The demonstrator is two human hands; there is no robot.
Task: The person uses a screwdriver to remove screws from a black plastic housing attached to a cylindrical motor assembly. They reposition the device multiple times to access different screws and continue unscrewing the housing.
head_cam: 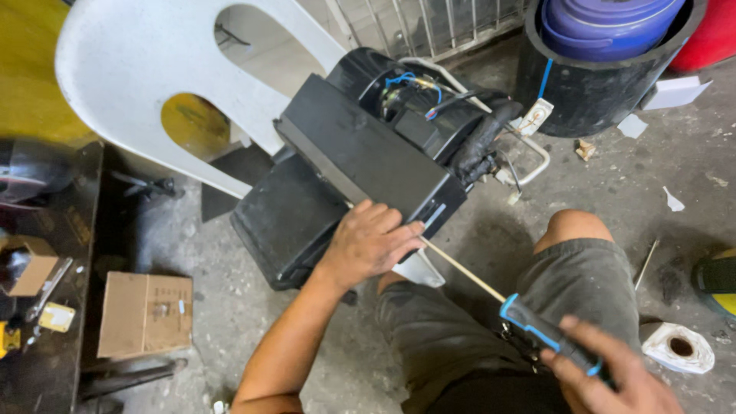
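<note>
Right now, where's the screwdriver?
In the right hand, lower right, the screwdriver angles up-left; its tip meets the black housing beside the left hand.

A white plastic chair, cardboard box and tape roll stand around.

A stained grey concrete floor is spreading underfoot, littered with paper scraps. A white moulded plastic chair is standing at upper left, backed by a yellow wall. A metal grille is running along the top, beside a black round tub. A brown cardboard box is lying on the floor.
</note>
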